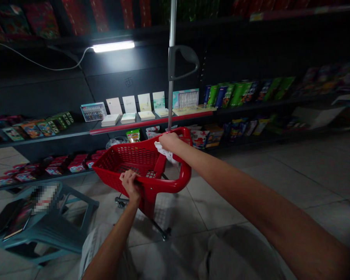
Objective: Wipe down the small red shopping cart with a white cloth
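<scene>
A small red shopping cart (pixel 170 186) on dark wheels stands in front of me, its handle loop toward the right. My left hand (pixel 131 186) is closed over the near rim of its basket. On the far side of the handle, my right hand (pixel 169 141) presses a white cloth (pixel 167 154) against the red plastic. Part of the cloth hangs below the fingers, which are mostly hidden behind the back of the hand. Through the lattice walls the basket's inside shows.
A grey-blue plastic stool (pixel 51 225) with dark flat items on it stands at my left. Behind the cart run shelves with white booklets (pixel 128 117), snack packs (pixel 239 94) and boxes. A metal pole (pixel 171 93) with a grey handle rises behind it. A tube light (pixel 113 46) glows above.
</scene>
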A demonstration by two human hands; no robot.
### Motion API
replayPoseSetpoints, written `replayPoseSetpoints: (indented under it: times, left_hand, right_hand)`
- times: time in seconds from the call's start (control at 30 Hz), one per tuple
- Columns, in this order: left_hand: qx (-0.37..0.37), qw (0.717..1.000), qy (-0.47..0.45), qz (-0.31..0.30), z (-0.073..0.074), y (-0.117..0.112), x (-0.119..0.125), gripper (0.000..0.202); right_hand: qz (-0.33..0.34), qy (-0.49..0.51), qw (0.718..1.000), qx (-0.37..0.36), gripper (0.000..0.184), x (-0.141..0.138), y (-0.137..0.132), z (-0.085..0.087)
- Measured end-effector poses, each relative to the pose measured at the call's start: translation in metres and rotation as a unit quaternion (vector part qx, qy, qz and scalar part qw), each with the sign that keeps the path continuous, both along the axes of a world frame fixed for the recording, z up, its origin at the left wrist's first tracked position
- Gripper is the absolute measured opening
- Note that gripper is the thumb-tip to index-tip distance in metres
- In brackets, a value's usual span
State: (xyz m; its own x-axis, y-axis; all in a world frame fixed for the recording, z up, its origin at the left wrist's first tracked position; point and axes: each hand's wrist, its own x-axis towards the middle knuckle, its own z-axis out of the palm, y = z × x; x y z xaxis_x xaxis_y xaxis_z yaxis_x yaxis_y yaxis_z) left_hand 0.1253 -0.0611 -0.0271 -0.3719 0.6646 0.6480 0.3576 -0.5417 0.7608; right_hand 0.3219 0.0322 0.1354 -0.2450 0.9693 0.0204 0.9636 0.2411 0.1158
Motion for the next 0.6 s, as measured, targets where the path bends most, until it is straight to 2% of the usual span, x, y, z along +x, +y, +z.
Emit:
replayPoseSetpoints:
  times: [0.1, 0.17, 0.23, 0.33, 0.4, 0.47, 0.53, 0.6]
  left_hand:
    - [0.016, 1.0, -0.01, -0.001, 0.0, 0.001, -0.002, 0.036]
    - [0.021, 1.0, -0.007, -0.008, 0.0, 0.001, -0.003, 0.035]
    - [0.025, 1.0, -0.001, -0.015, 0.0, -0.001, -0.004, 0.032]
    - [0.039, 0.999, -0.001, -0.015, 0.0, -0.003, -0.004, 0.027]
    - [0.048, 0.999, 0.005, -0.011, -0.001, -0.003, -0.004, 0.025]
    - [0.051, 0.998, 0.021, -0.008, -0.002, -0.003, -0.004, 0.025]
    - [0.049, 0.998, 0.05, -0.004, -0.002, -0.002, -0.003, 0.029]
    - [0.045, 0.995, 0.09, 0.007, -0.003, -0.001, -0.002, 0.036]
  right_hand:
    - [-0.034, -0.005, 0.999, 0.017, 0.035, 0.01, 0.012, 0.001]
    - [-0.033, 0.04, 0.997, 0.058, 0.033, 0.024, 0.015, 0.003]
    - [-0.029, 0.116, 0.981, 0.151, 0.032, 0.043, 0.014, 0.009]
    - [-0.013, 0.195, 0.935, 0.295, 0.039, 0.076, 0.007, 0.02]
    - [-0.006, 0.199, 0.923, 0.329, 0.043, 0.098, 0.004, 0.024]
    - [-0.021, 0.188, 0.935, 0.3, 0.041, 0.115, 0.004, 0.022]
    - [-0.05, 0.19, 0.957, 0.214, 0.036, 0.126, 0.005, 0.011]
    - [-0.087, 0.223, 0.961, 0.139, 0.037, 0.132, 0.007, -0.005]
